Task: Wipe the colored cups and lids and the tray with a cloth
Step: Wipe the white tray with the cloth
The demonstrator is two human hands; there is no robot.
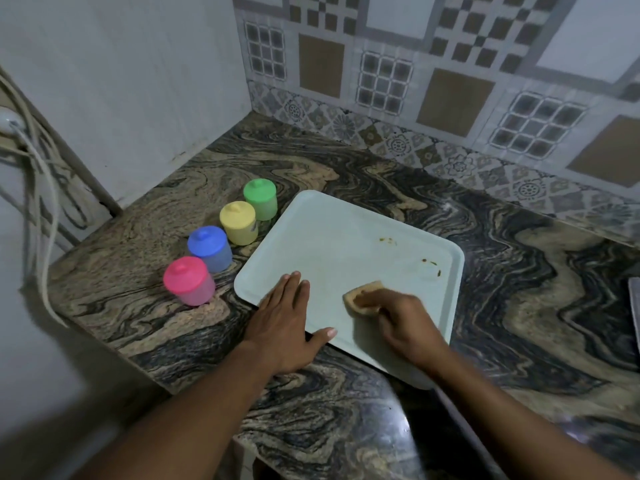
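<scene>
the left hand (289,320) lies flat with straight, spread-free fingers, palm down on the near left corner of the pale tray (346,244), thumb stretched out along its near rim. the right hand (401,323) is curled around a tan cloth (363,296), fingers bunched over it and pressing it onto the tray floor near the front edge; that hand and the cloth are slightly blurred. small dark smears (431,263) sit on the tray toward its right side, apart from the cloth. just left of the tray, four lidded cups stand upright in a slanting row on the marbled countertop (519,289): pink cup (188,280) nearest, then blue cup (209,249), yellow cup (239,222), and green cup (259,199) farthest. no writing or label can be read anywhere. patterned wall tiles (450,81) rise behind the counter.
</scene>
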